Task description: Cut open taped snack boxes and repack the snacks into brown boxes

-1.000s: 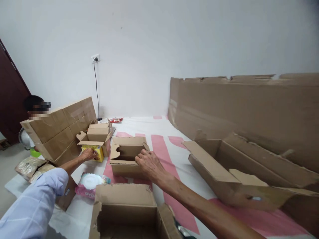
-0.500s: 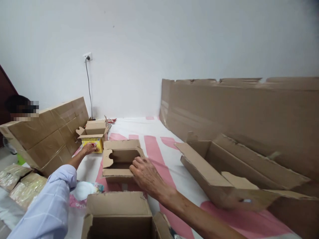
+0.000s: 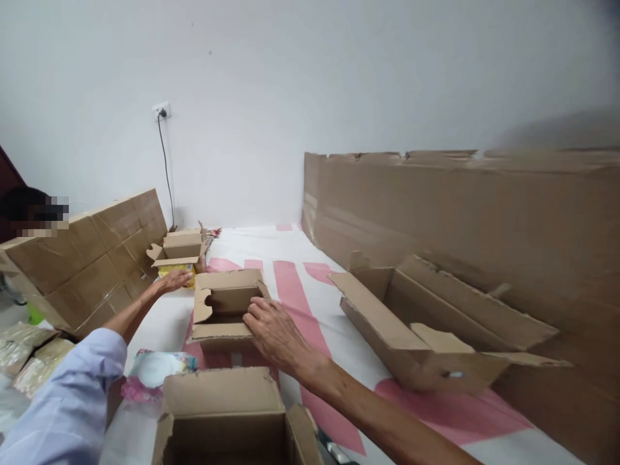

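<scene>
My right hand [image 3: 276, 326] is closed round the right side flap of a small open cardboard box [image 3: 227, 332], thumb hidden from view. The inside of that box is dark, and its flaps stand apart. Farther off to the left, my left hand [image 3: 175, 281] reaches across the front of a yellow printed box [image 3: 167, 268], its fingers stretched out and partly covering it. Right behind the yellow box sits another open cardboard box [image 3: 184, 250]. Close in front of me is a third open cardboard box [image 3: 220, 395], its back flap raised.
A long open carton [image 3: 382, 316] lies at right beside a tall cardboard panel [image 3: 436, 206]. Left are stacked taped cartons [image 3: 87, 258], a person's head [image 3: 24, 205] behind them, and a pink-and-blue plastic packet [image 3: 145, 386]. A plugged cord [image 3: 166, 155] hangs down the wall.
My left hand has lifted slightly and flattened across the yellow box, covering more of it. My right hand stays at the small box's flap. The view has shifted slightly to the right.
</scene>
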